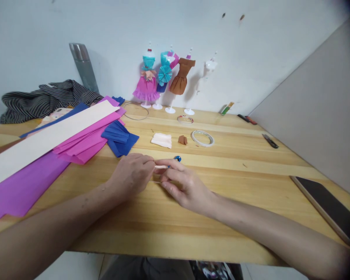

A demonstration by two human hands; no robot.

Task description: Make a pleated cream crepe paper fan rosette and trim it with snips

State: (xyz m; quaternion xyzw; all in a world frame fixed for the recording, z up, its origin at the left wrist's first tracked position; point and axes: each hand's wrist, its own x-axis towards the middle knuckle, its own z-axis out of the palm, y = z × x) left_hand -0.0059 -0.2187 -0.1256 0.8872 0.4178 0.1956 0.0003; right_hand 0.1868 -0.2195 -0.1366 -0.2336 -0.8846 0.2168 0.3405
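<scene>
My left hand (134, 173) is closed, its fingertips pinching one end of a small pale pink strip of crepe paper (161, 167). The fingers of my right hand (182, 181) are bent around the strip's other end, so the two hands nearly meet just above the table. Behind my right index finger shows a small glossy blue rounded thing (177, 158); most of it is hidden, and whether I hold it I cannot tell. Beyond the hands lie a pale pink paper piece (161, 140), a brown paper scrap (182, 140) and a roll of tape (203, 138).
Long crepe paper sheets (46, 144) and folded blue paper (121, 138) cover the left side. Several small dress stands, one with a brown dress (182, 76), line the wall. A phone (326, 206) and a utility knife (270, 141) lie right; a bottle (84, 68) stands back left.
</scene>
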